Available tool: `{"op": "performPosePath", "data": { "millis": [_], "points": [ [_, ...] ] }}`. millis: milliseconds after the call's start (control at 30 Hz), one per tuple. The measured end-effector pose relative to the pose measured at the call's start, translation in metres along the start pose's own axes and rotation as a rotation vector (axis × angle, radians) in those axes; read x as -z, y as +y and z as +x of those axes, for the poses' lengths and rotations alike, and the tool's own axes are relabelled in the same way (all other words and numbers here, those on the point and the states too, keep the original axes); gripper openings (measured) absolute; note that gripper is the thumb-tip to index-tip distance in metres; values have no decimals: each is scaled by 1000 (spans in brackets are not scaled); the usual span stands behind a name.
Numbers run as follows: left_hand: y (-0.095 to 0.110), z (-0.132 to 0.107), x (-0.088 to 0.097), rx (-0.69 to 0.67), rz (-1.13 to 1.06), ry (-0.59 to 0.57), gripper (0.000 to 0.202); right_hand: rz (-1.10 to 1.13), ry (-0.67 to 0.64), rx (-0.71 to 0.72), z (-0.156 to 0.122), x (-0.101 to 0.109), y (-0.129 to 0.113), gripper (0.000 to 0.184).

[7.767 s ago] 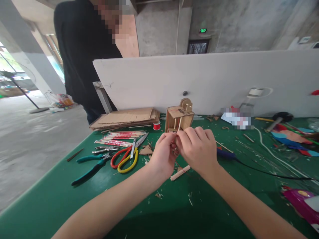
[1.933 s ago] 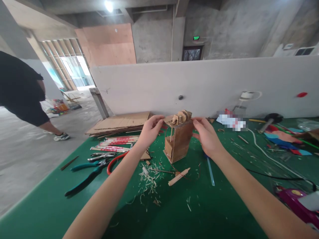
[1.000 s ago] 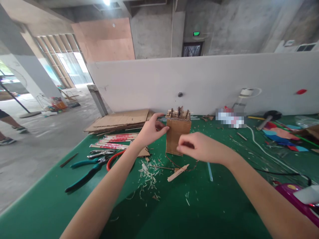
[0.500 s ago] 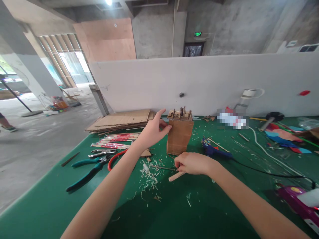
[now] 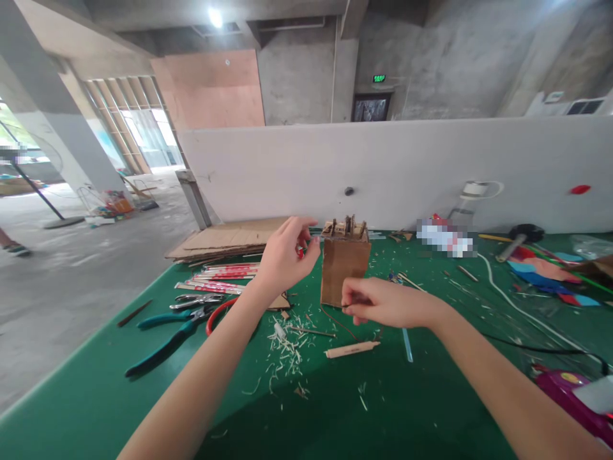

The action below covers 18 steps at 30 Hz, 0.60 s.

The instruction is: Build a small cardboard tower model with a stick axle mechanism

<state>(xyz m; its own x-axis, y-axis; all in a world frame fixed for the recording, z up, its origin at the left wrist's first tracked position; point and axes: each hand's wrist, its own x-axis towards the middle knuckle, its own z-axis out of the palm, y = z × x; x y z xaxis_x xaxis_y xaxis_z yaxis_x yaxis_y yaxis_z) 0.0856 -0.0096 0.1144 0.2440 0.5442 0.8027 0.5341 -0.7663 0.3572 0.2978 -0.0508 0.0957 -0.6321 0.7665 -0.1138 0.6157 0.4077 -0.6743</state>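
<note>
A small brown cardboard box model [image 5: 345, 268] with wooden bits on top stands upright on the green table [image 5: 143, 409]. My left hand [image 5: 286, 255] is at its upper left, fingers pinched near a thin stick that juts from the top. My right hand [image 5: 383, 302] is in front of the box's lower part, fingers pinched on a thin red string [image 5: 336, 319] that trails onto the table. A short wooden stick [image 5: 352, 349] lies just below that hand.
Teal pliers [image 5: 165, 332], red-handled scissors [image 5: 218, 313] and red-and-white chopstick packets [image 5: 215, 278] lie at left, by stacked cardboard [image 5: 230, 239]. Wood shavings [image 5: 287, 345] litter the middle. A black cable [image 5: 541, 348] and a pink object [image 5: 575, 399] are at right. A white partition [image 5: 431, 166] runs behind.
My right hand has lifted off the table from the wooden stick and now pinches the string in front of the box. My left hand has shifted slightly off the box's top corner.
</note>
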Motion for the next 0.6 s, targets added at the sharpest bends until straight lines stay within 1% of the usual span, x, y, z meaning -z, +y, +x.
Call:
{"op": "performPosePath", "data": {
  "millis": [67,133,200,267,333,433,533,600],
  "points": [
    [13,0,7,-28,-27,-119,16,87,119,51,-7,9,-6,12],
    [27,-1,10,-36,-89,-257,16,152,229,93,-14,16,-11,16],
    [39,-5,8,-20,-172,-405,18,211,280,119,-19,21,-13,18],
    [47,-10,5,28,-271,-501,14,244,283,117,-22,24,-13,18],
    [51,-15,1,96,-393,-558,14,234,270,99,-22,24,-13,18],
    [53,-22,-1,176,-510,-602,12,181,226,86,-22,22,-13,14],
    [51,-26,-5,274,-609,-605,12,102,198,61,-24,23,-19,11],
    [48,-29,-9,343,-681,-583,16,25,184,36,-30,27,-23,9]
  ]
}}
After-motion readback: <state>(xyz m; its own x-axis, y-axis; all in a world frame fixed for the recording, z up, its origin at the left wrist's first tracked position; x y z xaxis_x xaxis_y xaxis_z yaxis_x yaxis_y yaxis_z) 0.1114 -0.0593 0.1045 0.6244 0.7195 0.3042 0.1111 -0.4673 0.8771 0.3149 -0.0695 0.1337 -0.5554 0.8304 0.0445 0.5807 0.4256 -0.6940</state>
